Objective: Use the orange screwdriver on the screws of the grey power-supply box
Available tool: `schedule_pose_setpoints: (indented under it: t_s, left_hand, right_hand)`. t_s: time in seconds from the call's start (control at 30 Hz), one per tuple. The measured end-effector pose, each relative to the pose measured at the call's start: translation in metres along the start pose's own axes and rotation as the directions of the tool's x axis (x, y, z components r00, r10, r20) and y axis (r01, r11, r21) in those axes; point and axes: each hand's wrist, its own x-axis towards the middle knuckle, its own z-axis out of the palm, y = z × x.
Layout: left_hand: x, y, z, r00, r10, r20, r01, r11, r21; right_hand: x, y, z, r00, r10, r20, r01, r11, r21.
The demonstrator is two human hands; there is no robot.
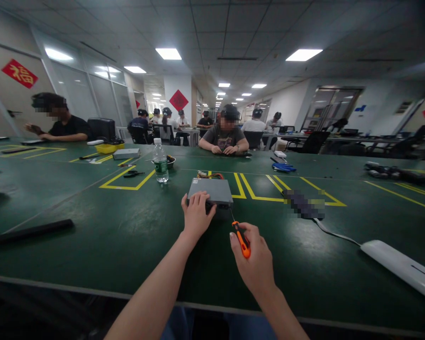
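A grey metal box with a bundle of coloured wires at its back, like a computer power supply [212, 188], rests on the green table in front of me. My left hand [197, 215] lies over its near left corner, fingers on the top face and thumb at the front side. In my right hand [257, 252] is an orange and black screwdriver [241, 240], gripped by the handle. Its thin shaft points up and away to the front right corner of the box. Whether the tip touches a screw there is too small to tell.
A water bottle [160, 163] and a metal bowl [170, 162] stand beyond the box to the left. A black bar [31, 232] lies at left. To the right are a blurred dark object [303, 204] and a white power strip [398, 267]. A co-worker [226, 134] sits opposite.
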Motion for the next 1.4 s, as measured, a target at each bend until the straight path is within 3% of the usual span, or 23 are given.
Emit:
schedule_pose_setpoints:
  t_s: [0.1,0.33,0.6,0.8,1.03,1.2,1.3,1.4]
  left_hand:
    - [0.0,0.0,0.0,1.0,-0.015,0.006,0.015,1.0,0.003]
    - [-0.001,-0.002,0.004,0.999,-0.035,0.016,0.035,0.999,-0.011]
    - [-0.002,-0.003,0.006,0.999,-0.034,-0.002,0.034,0.999,-0.018]
    - [-0.002,-0.004,0.007,1.0,-0.031,0.001,0.031,0.999,-0.023]
    - [-0.001,-0.003,0.007,0.999,-0.047,0.011,0.047,0.999,-0.019]
    - [-0.001,-0.003,0.006,0.999,-0.051,0.008,0.051,0.999,-0.012]
    - [-0.001,-0.003,0.006,0.999,-0.047,0.011,0.047,0.999,-0.015]
    - [-0.001,-0.003,0.006,0.999,-0.042,0.011,0.042,0.999,-0.016]
  right_hand:
    - [-0.002,0.004,0.001,1.0,-0.005,0.001,0.005,0.999,0.053]
    - [-0.009,0.008,0.006,0.985,-0.164,-0.057,0.165,0.986,0.01]
    - [-0.01,0.003,0.006,0.997,-0.002,-0.08,0.004,0.999,0.035]
    - [-0.008,0.007,0.008,0.985,-0.171,-0.009,0.171,0.985,-0.026]
    - [-0.008,0.005,0.007,0.997,0.008,-0.082,-0.004,0.999,0.048]
    - [-0.008,0.006,0.006,0.982,-0.177,-0.058,0.177,0.984,-0.008]
    - [-0.008,0.004,0.005,0.99,-0.132,-0.046,0.132,0.991,0.009]
    - [-0.009,0.004,0.006,0.998,-0.01,-0.065,0.012,0.999,0.04]
